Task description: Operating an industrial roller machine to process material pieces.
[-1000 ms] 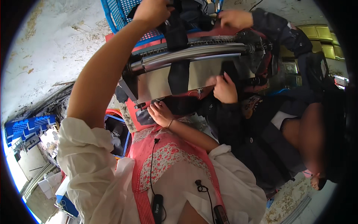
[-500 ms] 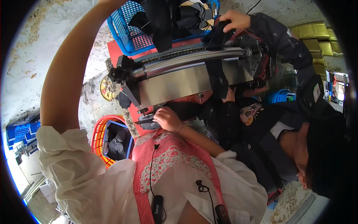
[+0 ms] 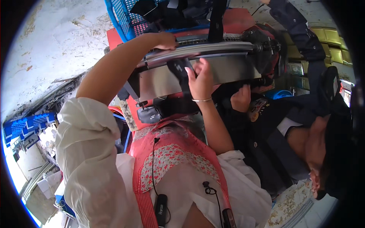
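Both of the person's hands have moved onto the roller machine. Half a second ago the left hand was at the top edge of the view, beyond the blue basket; now it is down at the left part of the rollers, fingers curled, though whether they grip anything cannot be told. The right hand has left the grey piece at the machine's lower left corner and is raised before the metal plate, thumb and bent fingers loosely apart. Its thumb is at the edge of a black strip, but a firm pinch cannot be made out.

That strip lies over the plate, left of its middle, just below the rollers. Another dark strip stretches behind them toward the basket. A co-worker's hand is near the plate's lower right. Attention seems to have shifted to the strip at the rollers.
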The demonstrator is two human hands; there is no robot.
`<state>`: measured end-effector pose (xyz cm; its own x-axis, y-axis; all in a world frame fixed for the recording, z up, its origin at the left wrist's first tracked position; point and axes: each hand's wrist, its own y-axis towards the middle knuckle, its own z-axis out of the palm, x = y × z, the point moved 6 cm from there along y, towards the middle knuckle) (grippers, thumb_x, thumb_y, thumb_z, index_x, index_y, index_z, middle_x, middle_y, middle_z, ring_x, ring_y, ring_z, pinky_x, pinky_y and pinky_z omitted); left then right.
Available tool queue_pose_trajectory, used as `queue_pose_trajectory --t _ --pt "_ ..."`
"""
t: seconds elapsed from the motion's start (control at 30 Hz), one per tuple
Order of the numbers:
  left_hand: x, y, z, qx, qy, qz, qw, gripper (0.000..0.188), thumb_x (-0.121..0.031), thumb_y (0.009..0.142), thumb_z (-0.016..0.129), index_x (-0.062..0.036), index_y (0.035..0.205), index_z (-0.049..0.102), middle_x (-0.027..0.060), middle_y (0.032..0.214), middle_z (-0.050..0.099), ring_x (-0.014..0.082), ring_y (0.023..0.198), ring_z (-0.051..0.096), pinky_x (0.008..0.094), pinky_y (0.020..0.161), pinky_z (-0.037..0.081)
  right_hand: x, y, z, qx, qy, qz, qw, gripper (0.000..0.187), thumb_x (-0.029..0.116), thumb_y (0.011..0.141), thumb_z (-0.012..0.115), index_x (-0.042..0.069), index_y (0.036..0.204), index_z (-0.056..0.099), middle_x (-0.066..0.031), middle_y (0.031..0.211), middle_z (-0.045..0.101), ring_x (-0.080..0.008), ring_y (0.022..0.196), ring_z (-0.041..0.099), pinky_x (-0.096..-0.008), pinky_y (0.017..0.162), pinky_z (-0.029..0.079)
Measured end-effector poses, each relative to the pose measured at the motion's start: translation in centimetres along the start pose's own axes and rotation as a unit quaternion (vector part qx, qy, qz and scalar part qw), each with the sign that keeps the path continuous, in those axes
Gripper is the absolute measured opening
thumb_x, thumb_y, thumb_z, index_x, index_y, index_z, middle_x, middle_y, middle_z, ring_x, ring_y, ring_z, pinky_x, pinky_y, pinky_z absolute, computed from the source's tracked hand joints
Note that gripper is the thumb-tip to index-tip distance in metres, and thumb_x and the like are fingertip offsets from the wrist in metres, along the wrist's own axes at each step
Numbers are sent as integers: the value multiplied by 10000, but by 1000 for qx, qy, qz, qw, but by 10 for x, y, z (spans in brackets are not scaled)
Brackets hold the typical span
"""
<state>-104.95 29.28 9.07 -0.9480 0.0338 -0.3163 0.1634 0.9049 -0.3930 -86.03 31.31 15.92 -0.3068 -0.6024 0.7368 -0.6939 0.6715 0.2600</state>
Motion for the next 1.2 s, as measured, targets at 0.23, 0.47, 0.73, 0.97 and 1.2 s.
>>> queue_pose_trajectory --t 0.23,0.47,0.73,0.97,1.2 --pt "15 -23 -69 -238 -120 -149 952 301 -338 821 608 -89 978 667 189 858 638 329 858 629 413 789 496 30 -156 90 391 -35 -265 880 160 160 727 627 70 843 563 -72 866 537 -234 855 522 -364 732 418" --pt "23 -71 -165 -378 -46 -137 915 205 -220 758 655 -53 877 664 173 872 644 367 844 608 445 732 494 -5 -187 135 339 -73 -371 861 195 208 760 506 57 857 581 -60 873 528 -213 827 507 -360 749 417" --pt "93 -109 -203 -407 93 -348 839 236 -190 818 603 9 944 591 229 974 597 392 898 587 454 754 486 19 -136 64 255 181 -273 910 126 49 727 612 23 850 600 -107 950 609 -261 921 584 -392 859 450" --pt "41 -78 -130 -465 -41 -41 883 448 -84 806 578 -75 1238 460 211 1017 594 369 906 597 429 759 485 9 -58 -11 148 98 -75 981 53 20 805 596 19 841 558 -135 782 599 -325 705 588 -352 631 470" --pt "-23 -47 -69 -177 69 -95 977 531 -25 838 504 -156 1315 309 144 1036 539 338 919 608 407 748 511 4 -128 37 286 126 -210 926 68 63 784 603 36 833 564 -119 751 578 -297 718 580 -391 671 470"
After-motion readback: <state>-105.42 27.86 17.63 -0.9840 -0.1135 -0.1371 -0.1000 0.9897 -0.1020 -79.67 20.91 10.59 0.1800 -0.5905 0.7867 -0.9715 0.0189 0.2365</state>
